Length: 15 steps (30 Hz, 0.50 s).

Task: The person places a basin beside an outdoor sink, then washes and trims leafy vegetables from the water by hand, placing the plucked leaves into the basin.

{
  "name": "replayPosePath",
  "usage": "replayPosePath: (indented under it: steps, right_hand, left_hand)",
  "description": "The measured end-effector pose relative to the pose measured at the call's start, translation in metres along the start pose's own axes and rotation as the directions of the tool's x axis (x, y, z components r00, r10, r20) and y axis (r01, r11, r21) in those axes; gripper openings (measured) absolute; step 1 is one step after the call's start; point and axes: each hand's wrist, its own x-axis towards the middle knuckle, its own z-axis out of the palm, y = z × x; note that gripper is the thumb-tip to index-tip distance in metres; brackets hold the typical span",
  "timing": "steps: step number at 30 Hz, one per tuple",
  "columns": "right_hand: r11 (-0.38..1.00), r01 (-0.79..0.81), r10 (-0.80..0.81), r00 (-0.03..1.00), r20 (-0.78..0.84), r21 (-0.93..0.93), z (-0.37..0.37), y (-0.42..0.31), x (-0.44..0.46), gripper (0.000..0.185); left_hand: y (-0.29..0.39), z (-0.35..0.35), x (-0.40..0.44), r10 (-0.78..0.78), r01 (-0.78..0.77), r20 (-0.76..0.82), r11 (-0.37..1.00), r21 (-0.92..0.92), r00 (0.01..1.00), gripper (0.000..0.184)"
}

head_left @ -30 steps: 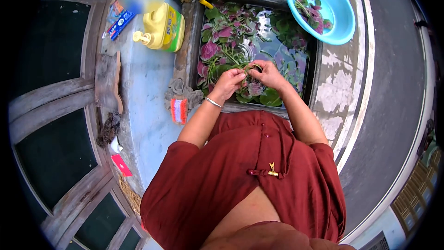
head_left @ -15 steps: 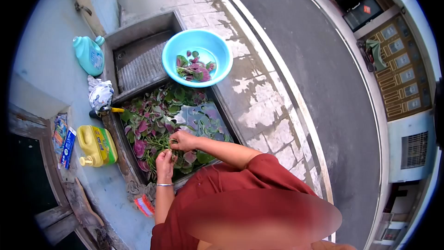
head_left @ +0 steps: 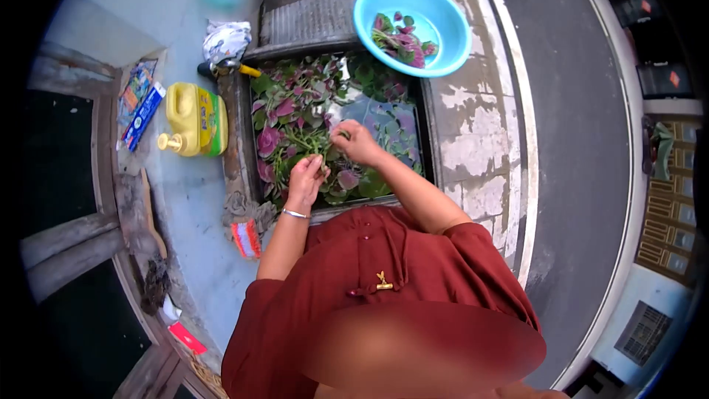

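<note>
My left hand, with a bracelet at the wrist, pinches stems of leafy greens low over the water-filled sink. Close by on its right, my right hand has its fingers pinched together; a small bit of green stem shows at the fingertips. Purple and green leafy greens float across much of the water, thickest on the left. A light blue basin rests at the sink's far right corner, holding a small bunch of the same greens.
A ribbed washboard slab lies beyond the sink. On the left ledge stand a yellow jug, a tap with a yellow spout, a crumpled cloth and an orange-edged brush. Pavement and a road run along the right.
The camera view has shifted, so the sink and basin appear higher and farther right. My right hand has drawn slightly away from my left, which still pinches the stems.
</note>
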Motion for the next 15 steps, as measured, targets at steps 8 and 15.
replayPosePath:
  steps: [8, 15]
  right_hand:
    - [1.0, 0.002, -0.008, 0.976, 0.218, 0.028, -0.009, -0.027, -0.008, 0.019]
    - [0.996, 0.084, -0.076, 0.93, 0.36, -0.009, 0.0, -0.021, -0.02, 0.02]
  left_hand:
    - [0.006, -0.001, 0.002, -0.094, 0.097, 0.027, 0.978, -0.187, 0.995, 0.006]
    - [0.002, -0.002, 0.002, -0.112, 0.131, 0.084, 0.954, -0.269, 0.99, 0.007]
